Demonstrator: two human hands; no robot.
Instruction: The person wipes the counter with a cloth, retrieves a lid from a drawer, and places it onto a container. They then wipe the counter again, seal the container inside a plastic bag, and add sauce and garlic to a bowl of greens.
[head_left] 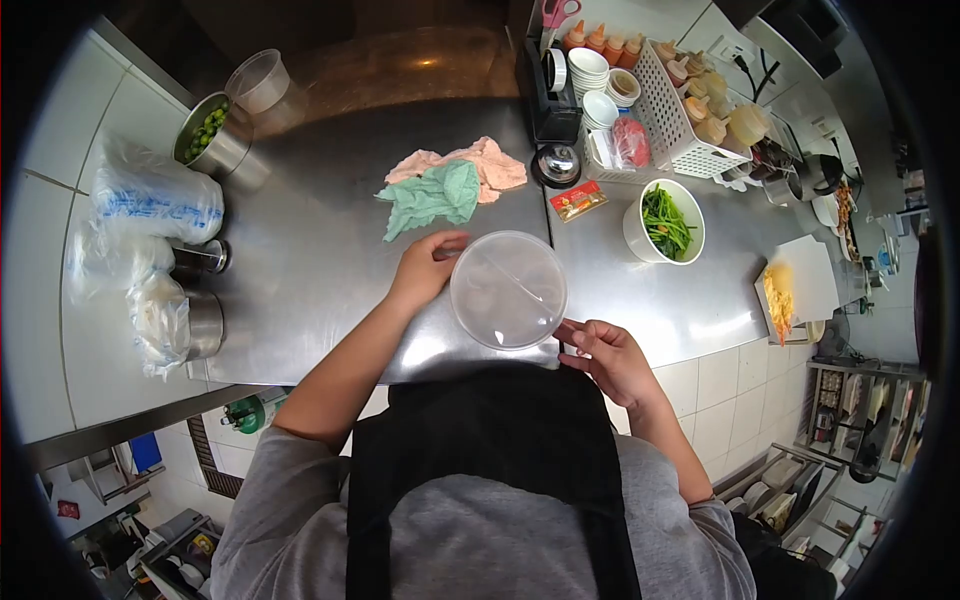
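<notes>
Left hand [428, 268] and right hand [605, 357], half-curled, hold the round clear plasticware [508, 290] near its rim — light, even pressure suits.

The round plastic disc [508, 290] is translucent whitish, one crumpled cloth [437, 196] mint green, the other cloth [502, 168] peach pink, the flat rectangular packet [578, 201] red and gold, the fabric apron [490, 425] black.

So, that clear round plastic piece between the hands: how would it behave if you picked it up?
The clear round plastic piece is probably light for its size, as it looks thin and translucent. It likely holds its shape rather than flopping, given its evenly round rim. Its glossy highlights suggest a smooth, perhaps slippery surface.
</notes>
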